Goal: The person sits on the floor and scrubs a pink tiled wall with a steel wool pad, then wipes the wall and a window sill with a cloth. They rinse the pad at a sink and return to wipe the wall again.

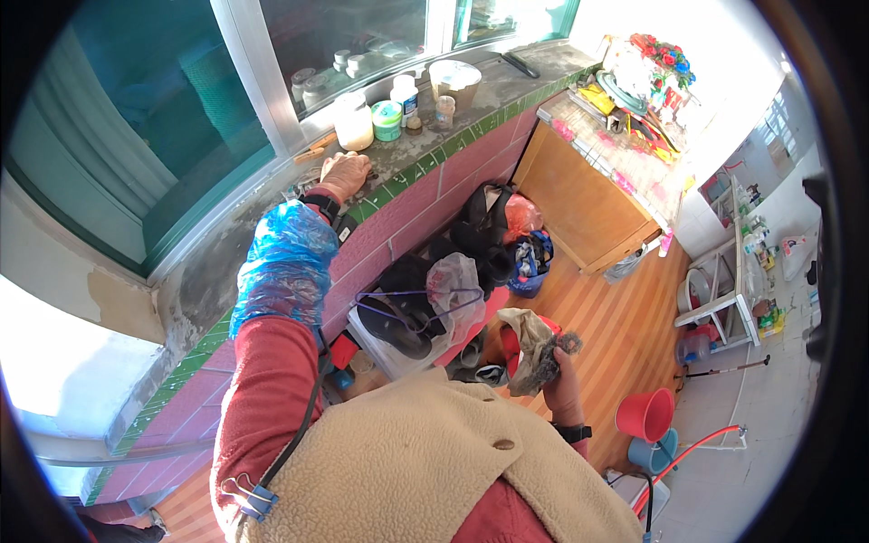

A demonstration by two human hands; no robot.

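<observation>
My left hand [345, 174] reaches onto the grey window sill, over some small things that its fingers partly hide. A blue plastic sleeve cover [285, 261] wraps that forearm. Wooden clothes pegs [314, 148] lie just beyond the fingers, and a white-lidded jar [353, 122] stands beside them. My right hand [563, 383], low in front of me, is closed on a beige cloth [529, 336] together with a grey scouring-pad-like tuft [553, 360]. Behind the cloth shows something red.
A green-lidded tub [387, 121], a white bottle [404, 94] and a clear plastic tub [455, 80] stand along the sill. Below are black shoes [394, 332] with a purple hanger [434, 293], and bags. A wooden cabinet [587, 197] stands beyond; a red bucket [645, 415] is at right.
</observation>
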